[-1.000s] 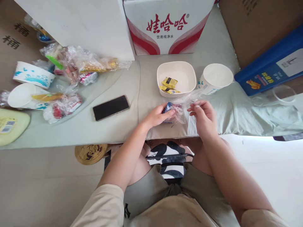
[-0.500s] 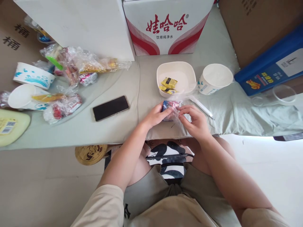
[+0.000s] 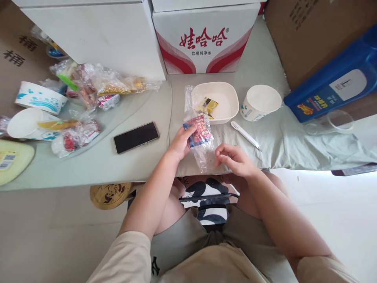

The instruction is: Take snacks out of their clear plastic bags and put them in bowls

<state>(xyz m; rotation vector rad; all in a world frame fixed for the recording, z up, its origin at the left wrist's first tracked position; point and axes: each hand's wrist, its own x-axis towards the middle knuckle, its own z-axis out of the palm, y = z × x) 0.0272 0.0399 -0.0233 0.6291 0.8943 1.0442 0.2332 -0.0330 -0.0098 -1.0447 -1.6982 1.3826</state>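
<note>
Red and blue, a small packet [image 3: 200, 130] sits in the left hand [image 3: 180, 142], in front of the bowl's near left corner, the thumb pressed over its face and the grip closed on its left edge. Clear plastic wrap [image 3: 204, 160] spreads beyond the packet at both ends, the far end overlapping the bowl's left side. The right hand [image 3: 234, 159] is just beside the near end, fingers curled and the gap to the thumb narrow; I cannot tell whether the fingertips touch the plastic. In the cream bowl [image 3: 225, 103] lie yellow sachets [image 3: 211, 105], partly behind the wrap. A white cutter [image 3: 245, 135] rests on the cloth [image 3: 159, 165] near the bowl, below a paper cup [image 3: 261, 103]. Left of the left hand lies a phone [image 3: 136, 137], its screen dark. Farther back stands a white and red box [image 3: 203, 45].
</note>
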